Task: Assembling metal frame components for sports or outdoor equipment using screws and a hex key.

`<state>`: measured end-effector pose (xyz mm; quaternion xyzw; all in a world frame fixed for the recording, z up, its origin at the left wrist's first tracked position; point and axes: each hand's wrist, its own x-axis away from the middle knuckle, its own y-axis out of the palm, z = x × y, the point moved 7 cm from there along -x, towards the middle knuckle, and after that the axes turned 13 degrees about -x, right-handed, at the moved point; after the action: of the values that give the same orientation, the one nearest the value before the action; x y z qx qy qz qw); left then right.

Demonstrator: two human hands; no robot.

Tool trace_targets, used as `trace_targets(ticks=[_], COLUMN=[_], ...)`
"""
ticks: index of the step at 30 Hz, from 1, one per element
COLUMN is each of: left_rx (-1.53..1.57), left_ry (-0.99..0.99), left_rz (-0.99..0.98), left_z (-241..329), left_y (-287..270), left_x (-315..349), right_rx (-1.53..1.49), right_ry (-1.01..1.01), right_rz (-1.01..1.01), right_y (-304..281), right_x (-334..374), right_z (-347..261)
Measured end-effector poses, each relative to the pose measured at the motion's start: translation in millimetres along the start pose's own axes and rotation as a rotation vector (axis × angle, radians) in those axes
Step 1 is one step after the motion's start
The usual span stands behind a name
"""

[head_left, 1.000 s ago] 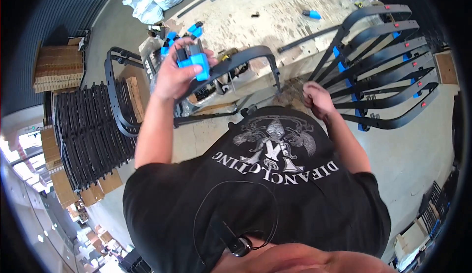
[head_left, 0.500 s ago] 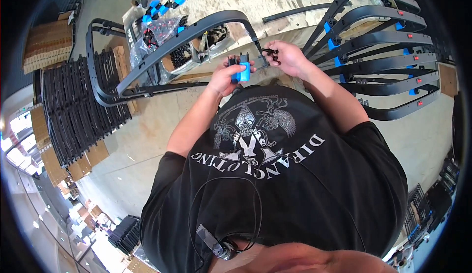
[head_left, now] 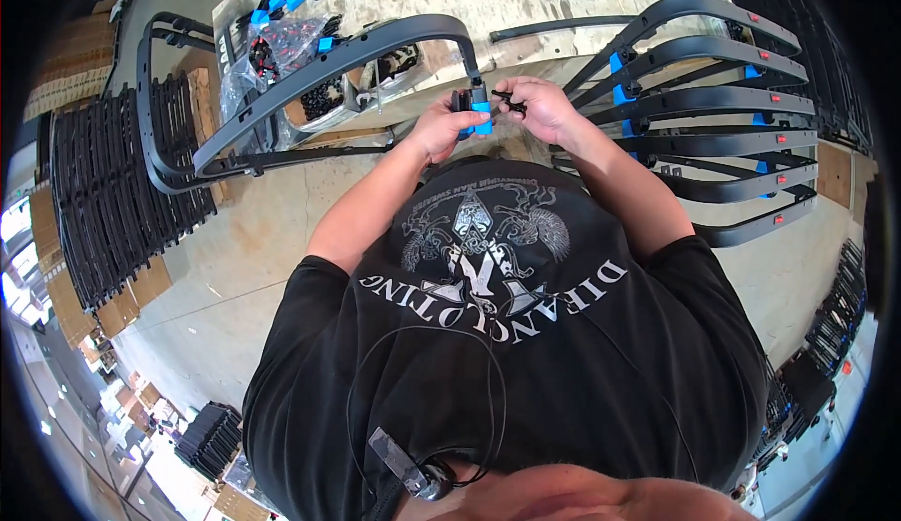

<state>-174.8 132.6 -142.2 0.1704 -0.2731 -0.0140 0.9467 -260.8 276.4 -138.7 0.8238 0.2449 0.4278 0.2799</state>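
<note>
Head view: left hand (head_left: 439, 131) grasps blue fittings (head_left: 482, 118), right hand (head_left: 546, 113) black parts (head_left: 516, 106), counts unclear; six frames (head_left: 723, 99) nearby.

1. My bare left forearm (head_left: 366, 200) slants forward and inward, toward the right.
2. My left hand (head_left: 445, 130) is curled in a grip, its thumb (head_left: 466, 119) laid across the near side and pointing right.
3. My bare right forearm (head_left: 633, 178) slants forward and inward, toward the left.
4. My right hand (head_left: 542, 111) pinches, its fingertips turned toward my left.
5. Both hands sit near each other, ahead of my chest.
</note>
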Motion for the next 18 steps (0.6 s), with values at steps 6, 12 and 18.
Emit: trace_targets(ticks=[6, 12, 18], left_rx=[-0.176, -0.273, -0.265], left_ry=[0.071, 0.073, 0.076], left_rz=[0.128, 0.254, 0.309], left_z=[-4, 1, 0], left_y=[-3, -8, -13], left_x=[-10, -16, -18], right_rx=[-0.051, 0.075, -0.007], right_ry=[0.024, -0.008, -0.065], right_rz=[-0.031, 0.068, 0.035], right_y=[3, -1, 13], right_x=[-8, -16, -25], right_z=[0, -2, -14])
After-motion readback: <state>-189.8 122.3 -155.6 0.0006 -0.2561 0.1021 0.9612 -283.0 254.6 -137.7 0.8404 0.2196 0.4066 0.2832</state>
